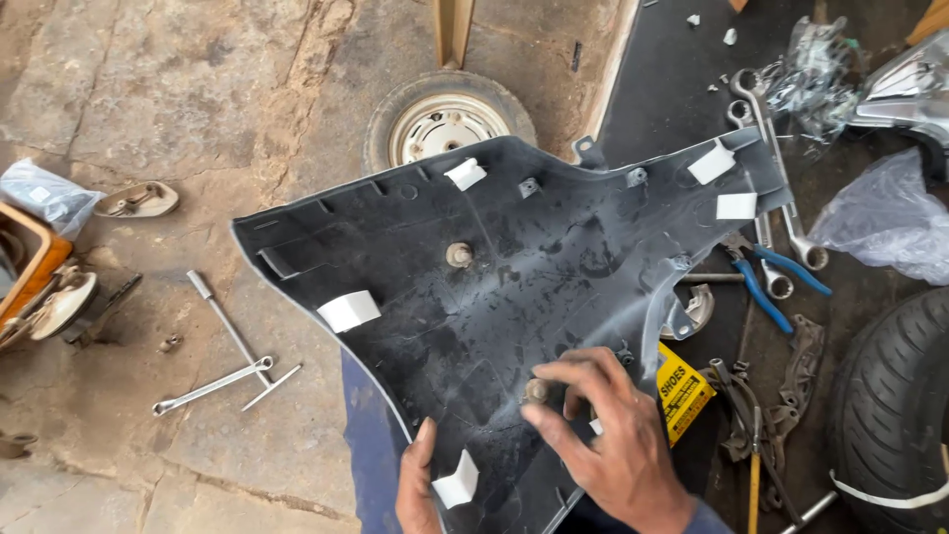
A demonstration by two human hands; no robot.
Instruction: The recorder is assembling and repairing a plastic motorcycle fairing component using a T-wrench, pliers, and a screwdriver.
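Plenty of clutter scattered about here. A small wheel with a white steel rim (pixel 448 121) is laid flat on the cracked stone floor (pixel 178 89). Off to the left, a T-handle socket wrench (pixel 233 333) and a combination spanner (pixel 211 387) are left touching each other on the ground. On the black mat (pixel 672 69) to the right, blue-handled pliers (pixel 768 278) are dropped next to a bunch of chrome spanners (pixel 781 188). A yellow box (pixel 682 393), a crumpled clear plastic bag (pixel 883 218) and a black tyre (pixel 895 410) are parked nearby.
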